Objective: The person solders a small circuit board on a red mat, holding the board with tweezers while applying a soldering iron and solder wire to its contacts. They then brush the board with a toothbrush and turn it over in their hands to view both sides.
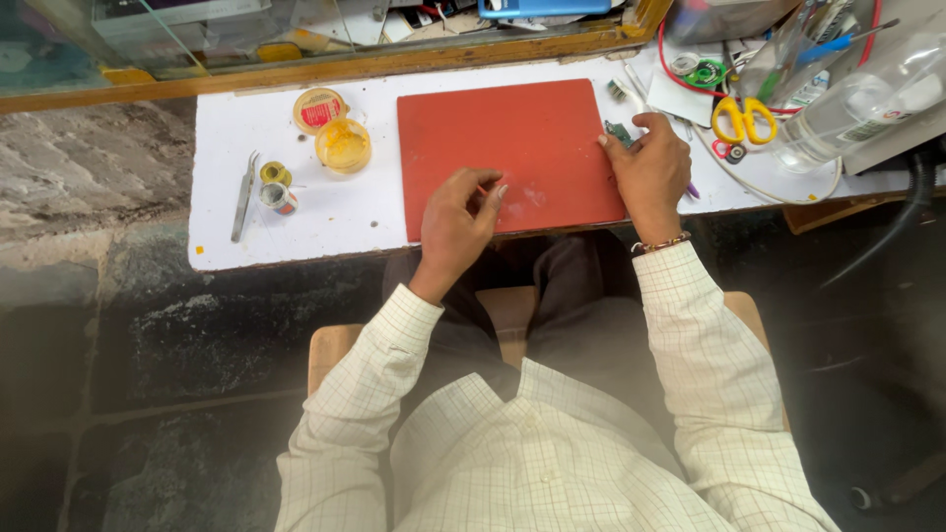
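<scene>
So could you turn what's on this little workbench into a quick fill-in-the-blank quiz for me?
1. Both hands rest on a flat mat coloured ____.
2. The right hand touches a small green ____ board at the mat's edge.
3. The scissors have ____ handles.
4. The metal tweezers lie to the ____ of the left hand.

Missing words: red; circuit; yellow; left

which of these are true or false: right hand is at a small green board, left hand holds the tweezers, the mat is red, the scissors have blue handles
1. The right hand touches a small green board at the mat's right edge: true.
2. The left hand holds the tweezers: false, it rests empty on the mat; the tweezers lie far to its left.
3. The mat is red: true.
4. The scissors have blue handles: false, they are yellow.
</scene>
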